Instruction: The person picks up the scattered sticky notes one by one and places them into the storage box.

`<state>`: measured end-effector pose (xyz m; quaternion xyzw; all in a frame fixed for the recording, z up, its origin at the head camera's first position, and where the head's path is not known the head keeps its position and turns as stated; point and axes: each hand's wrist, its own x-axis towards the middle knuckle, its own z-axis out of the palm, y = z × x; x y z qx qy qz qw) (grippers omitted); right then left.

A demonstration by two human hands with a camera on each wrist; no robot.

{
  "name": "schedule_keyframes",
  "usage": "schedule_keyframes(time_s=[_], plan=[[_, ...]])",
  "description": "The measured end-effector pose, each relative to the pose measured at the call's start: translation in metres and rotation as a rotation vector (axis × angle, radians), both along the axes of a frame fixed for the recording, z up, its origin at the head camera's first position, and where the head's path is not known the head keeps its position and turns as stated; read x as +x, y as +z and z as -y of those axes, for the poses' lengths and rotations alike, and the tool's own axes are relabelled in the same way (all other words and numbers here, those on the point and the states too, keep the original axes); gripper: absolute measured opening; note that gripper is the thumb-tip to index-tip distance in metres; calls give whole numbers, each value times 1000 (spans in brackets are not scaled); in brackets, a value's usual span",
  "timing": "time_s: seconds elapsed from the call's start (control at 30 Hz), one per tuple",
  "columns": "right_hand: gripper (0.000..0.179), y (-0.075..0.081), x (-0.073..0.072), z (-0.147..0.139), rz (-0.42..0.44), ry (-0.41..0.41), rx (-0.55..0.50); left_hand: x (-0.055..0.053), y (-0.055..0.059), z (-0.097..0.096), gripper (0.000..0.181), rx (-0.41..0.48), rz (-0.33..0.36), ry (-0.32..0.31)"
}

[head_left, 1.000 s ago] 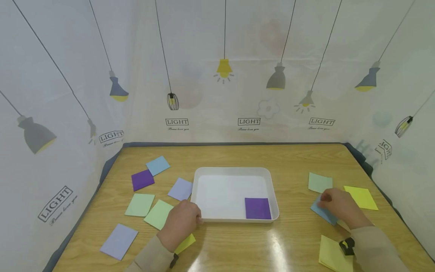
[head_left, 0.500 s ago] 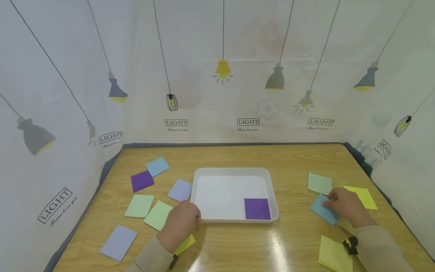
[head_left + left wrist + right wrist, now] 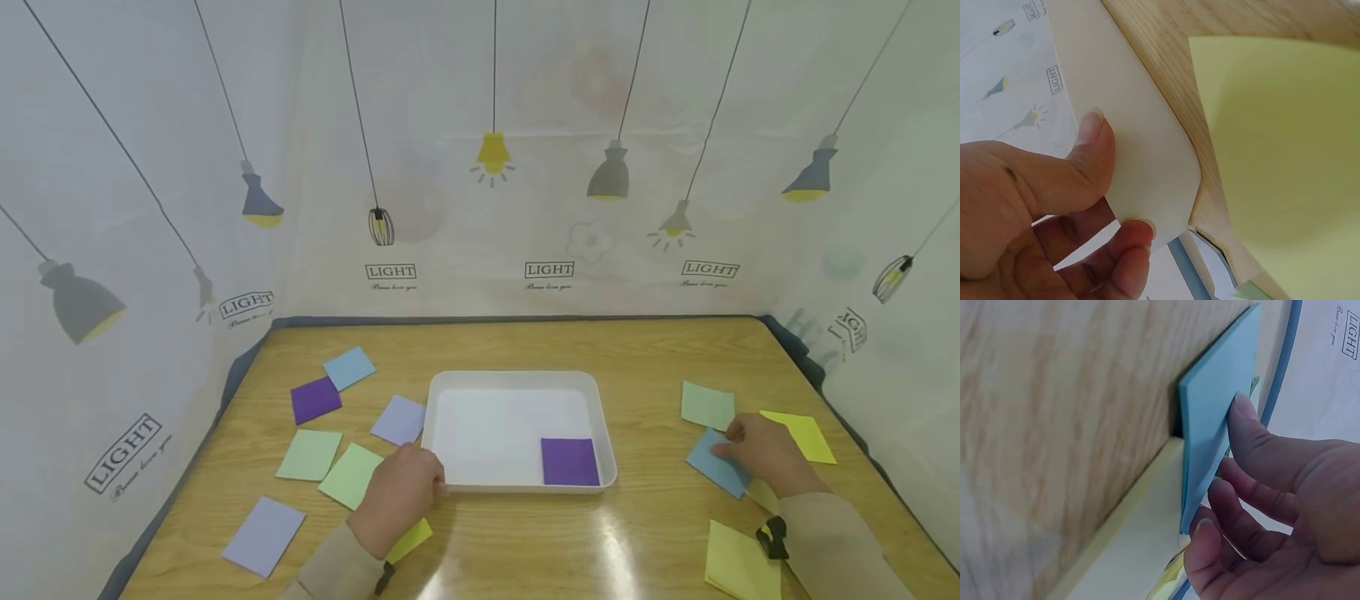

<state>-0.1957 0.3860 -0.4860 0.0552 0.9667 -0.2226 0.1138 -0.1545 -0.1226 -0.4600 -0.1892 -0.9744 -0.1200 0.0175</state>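
My left hand (image 3: 397, 496) grips the near left corner of a white tray (image 3: 487, 487). In the left wrist view the thumb lies against the tray wall (image 3: 1147, 150), with the other fingers curled at its edge. A purple sticky note pad (image 3: 570, 462) lies in the tray's near right corner. Over on the right, my right hand (image 3: 772, 458) pinches the edge of a blue sticky note pad (image 3: 716, 467). The right wrist view has the thumb on top of the blue pad (image 3: 1219, 400) and fingers at its edge, where a sheet bends up slightly.
Pale yellow sticky notes (image 3: 742, 558), a green pad (image 3: 707, 405) and a bright yellow one (image 3: 806, 437) surround the right hand. Left of the tray lie lilac (image 3: 264, 536), green (image 3: 309, 454), purple (image 3: 315, 400) and blue (image 3: 349, 367) pads. A yellow note (image 3: 409, 542) shows beside the left wrist.
My right hand has shifted slightly to the right on the blue pad, uncovering more of its top. The left hand and the tray stay where they were.
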Motion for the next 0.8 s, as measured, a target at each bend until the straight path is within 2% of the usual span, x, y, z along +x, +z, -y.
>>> schedule_keyframes(time_s=[0.23,0.53,0.8], plan=[[41,-2,-3,2,31,2,29,-1,-3,1,9,3,-8,-1],[42,1,-3,3,26,2,23,-2,-2,0,8,-4,20,9],[44,1,-3,3,17,16,34,-1,-3,1,8,1,-11,-5]])
